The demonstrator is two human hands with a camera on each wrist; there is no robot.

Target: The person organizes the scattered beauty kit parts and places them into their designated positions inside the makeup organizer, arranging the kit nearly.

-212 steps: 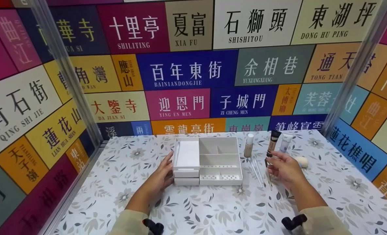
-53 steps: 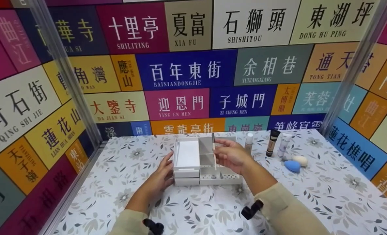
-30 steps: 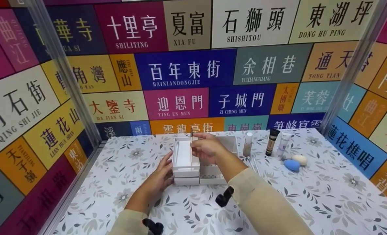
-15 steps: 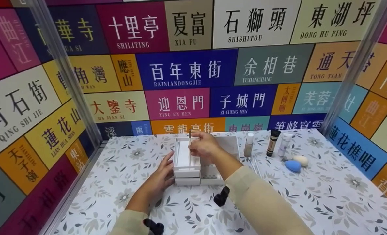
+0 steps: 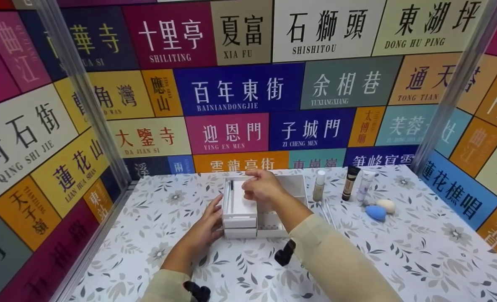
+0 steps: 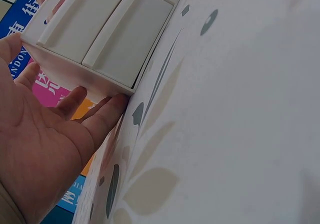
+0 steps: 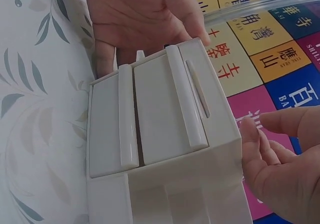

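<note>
A white desktop organizer (image 5: 240, 223) with two small drawers and several open compartments stands on the table. My left hand (image 5: 210, 220) rests against its left side, and in the left wrist view the fingertips (image 6: 117, 103) touch the side wall near the bottom. A thin makeup brush (image 5: 231, 197) with a dark tip lies lengthwise in the narrow left part of the organizer's top tray. My right hand (image 5: 263, 186) hovers over that tray just right of the brush, fingers loosely bent and holding nothing. It partly hides the compartments behind it.
Right of the organizer stand a foundation bottle (image 5: 319, 186), a black-capped tube (image 5: 349, 184) and a white tube (image 5: 364, 188). A blue sponge (image 5: 375, 213) and a cream sponge (image 5: 386, 205) lie before them. Thin pale sticks (image 5: 327, 212) lie beside the organizer.
The right hand carried the brush leftward from beside the tubes to the organizer's top tray and let it go there. The left hand has stayed at the organizer's side.
</note>
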